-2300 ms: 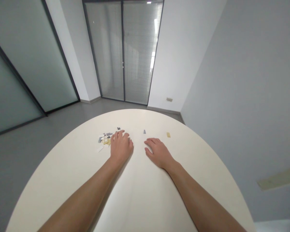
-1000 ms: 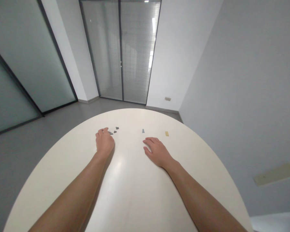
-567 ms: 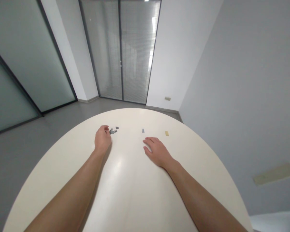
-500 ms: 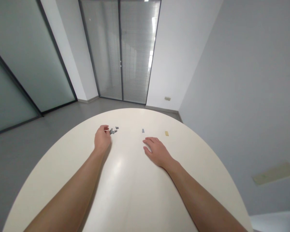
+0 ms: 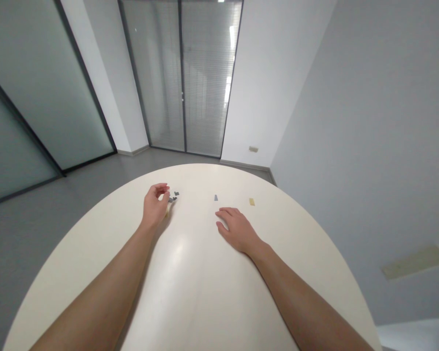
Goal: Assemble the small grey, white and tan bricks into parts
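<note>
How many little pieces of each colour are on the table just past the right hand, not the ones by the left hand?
Blue-grey piece: 1
Yellow piece: 1
Total: 2

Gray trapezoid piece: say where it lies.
In the head view, the gray trapezoid piece lies on the table, left of the lone yellow piece, just beyond the right hand.

Soft light leaves a pale glare on the tabletop (image 5: pixel 212 287).
</note>
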{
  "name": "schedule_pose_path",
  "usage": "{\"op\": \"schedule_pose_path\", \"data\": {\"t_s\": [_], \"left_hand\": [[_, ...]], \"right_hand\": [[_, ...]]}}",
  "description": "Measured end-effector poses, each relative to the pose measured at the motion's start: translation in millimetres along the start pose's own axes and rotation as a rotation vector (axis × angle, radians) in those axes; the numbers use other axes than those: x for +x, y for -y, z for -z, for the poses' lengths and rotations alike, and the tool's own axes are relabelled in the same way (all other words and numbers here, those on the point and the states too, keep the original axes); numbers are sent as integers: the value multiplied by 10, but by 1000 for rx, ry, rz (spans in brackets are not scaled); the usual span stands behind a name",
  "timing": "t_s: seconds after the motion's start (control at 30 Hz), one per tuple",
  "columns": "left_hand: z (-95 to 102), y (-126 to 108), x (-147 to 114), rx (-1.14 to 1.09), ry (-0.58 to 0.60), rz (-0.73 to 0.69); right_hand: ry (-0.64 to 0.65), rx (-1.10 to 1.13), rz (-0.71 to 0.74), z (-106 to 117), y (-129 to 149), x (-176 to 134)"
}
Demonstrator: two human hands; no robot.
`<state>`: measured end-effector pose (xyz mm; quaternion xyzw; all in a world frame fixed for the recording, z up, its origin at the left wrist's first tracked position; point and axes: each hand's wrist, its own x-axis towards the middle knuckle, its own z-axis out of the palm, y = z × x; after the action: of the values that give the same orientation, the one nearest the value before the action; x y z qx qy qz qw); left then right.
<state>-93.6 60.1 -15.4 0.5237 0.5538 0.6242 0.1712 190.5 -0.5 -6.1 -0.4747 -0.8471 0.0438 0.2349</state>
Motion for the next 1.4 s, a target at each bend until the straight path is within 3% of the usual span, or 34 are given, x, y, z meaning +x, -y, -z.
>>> {"op": "schedule_pose_path", "data": {"t_s": [0.2,0.37,0.57,0.97,1.4], "left_hand": [[-215,-229,-232,149,192,-128],[-365,-372,-440,115,389,-136],[-510,-474,-627,20,497,-98],[-587,-550,-766,13,558,-98],[-588,-596,-784,69,575,-105]], "right_hand": [[6,-3,1,4,8,4],[-16,1,2,6,17,9],[-75,78,-68,-3,64,24],[-128,268,-157,12,37,55],[-114,282,-160,26,67,61]]}}
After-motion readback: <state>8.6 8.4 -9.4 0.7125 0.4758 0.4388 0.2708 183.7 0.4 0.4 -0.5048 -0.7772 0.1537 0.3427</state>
